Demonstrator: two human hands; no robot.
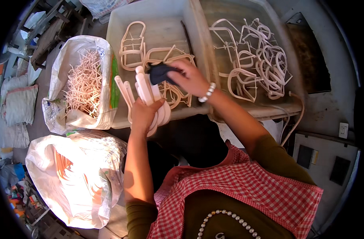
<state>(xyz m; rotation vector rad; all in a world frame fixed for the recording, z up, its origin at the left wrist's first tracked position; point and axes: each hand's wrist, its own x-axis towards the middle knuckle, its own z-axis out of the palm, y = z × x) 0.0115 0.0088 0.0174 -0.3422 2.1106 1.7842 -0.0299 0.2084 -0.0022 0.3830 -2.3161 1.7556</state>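
Note:
My left hand [143,114] is closed around a bundle of pale pink plastic loop-shaped handles [146,91], their rounded ends pointing up and away from me. In my right hand [189,79] is a bunched black cloth [161,74], held against or just beside the upper ends of the bundle; whether it touches them I cannot tell. Beneath both hands is a pale plastic tub [158,11] with water in it. Several joined plastic frames [133,46] lie there, partly hidden by my hands and the cloth.
A second tub [239,8] on the right holds a tangle of plastic frames [269,59]. At the left, a white sack [56,95] is full of thin plastic offcuts [86,83]. Another open sack [42,159] stands nearer me. A hose [296,123] hangs over the right tub's edge.

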